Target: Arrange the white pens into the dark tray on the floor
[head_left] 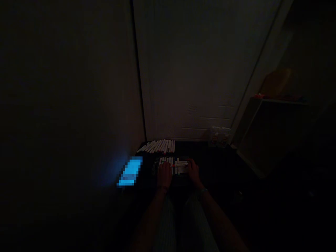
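Note:
The room is very dark. A row of white marker pens [168, 161] lies in a low tray on the dark floor in front of me. My left hand [164, 175] rests on the left part of that row, fingers curled down over the pens. My right hand [193, 170] is at the row's right end and grips a white pen [181, 163] that lies crosswise over the others. A second row of white pens [157, 146] lies further back by the wall.
A glowing blue screen [130, 171] lies on the floor to the left of the pens. A door [196, 70] stands behind, with two small pale packs [219, 136] at its foot. A dark shelf unit [273, 126] is at the right.

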The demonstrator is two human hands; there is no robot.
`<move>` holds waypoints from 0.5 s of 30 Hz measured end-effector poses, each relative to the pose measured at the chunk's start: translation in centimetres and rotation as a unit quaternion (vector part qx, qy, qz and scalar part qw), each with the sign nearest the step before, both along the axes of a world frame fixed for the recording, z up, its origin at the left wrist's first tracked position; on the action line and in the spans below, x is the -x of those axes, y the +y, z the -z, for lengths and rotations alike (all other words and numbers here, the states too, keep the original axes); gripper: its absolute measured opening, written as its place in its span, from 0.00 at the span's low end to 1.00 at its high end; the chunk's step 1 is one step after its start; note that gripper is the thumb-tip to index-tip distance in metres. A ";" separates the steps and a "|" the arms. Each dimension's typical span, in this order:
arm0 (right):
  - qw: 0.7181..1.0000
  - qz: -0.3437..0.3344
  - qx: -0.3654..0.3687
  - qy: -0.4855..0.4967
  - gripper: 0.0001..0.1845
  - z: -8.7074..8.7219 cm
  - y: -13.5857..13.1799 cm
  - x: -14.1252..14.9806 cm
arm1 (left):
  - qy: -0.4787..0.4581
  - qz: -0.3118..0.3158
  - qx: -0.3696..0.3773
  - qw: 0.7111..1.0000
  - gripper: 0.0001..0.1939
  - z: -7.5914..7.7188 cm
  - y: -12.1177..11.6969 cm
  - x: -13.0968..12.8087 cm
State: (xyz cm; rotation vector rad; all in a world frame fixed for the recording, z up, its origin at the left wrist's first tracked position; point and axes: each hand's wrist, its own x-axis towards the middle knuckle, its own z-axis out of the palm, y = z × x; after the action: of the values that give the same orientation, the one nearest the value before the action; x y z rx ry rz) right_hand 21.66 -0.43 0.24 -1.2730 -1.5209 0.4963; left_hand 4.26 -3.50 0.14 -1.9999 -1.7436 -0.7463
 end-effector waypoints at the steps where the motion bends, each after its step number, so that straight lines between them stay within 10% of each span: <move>1: 1.000 0.001 0.000 0.004 0.17 0.0 0.0 0.0 | 0.004 0.003 0.001 1.000 0.16 0.0 0.0 0.0; 15: 1.000 0.009 0.002 -0.002 0.15 0.1 0.1 0.1 | 0.005 0.009 -0.002 1.000 0.16 -0.2 0.2 0.1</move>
State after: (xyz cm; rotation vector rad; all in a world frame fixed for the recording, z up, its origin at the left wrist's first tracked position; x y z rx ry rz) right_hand 21.57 -0.31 0.15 -1.2905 -1.5116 0.4866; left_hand 4.15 -3.33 0.36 -2.0163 -1.7198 -0.7444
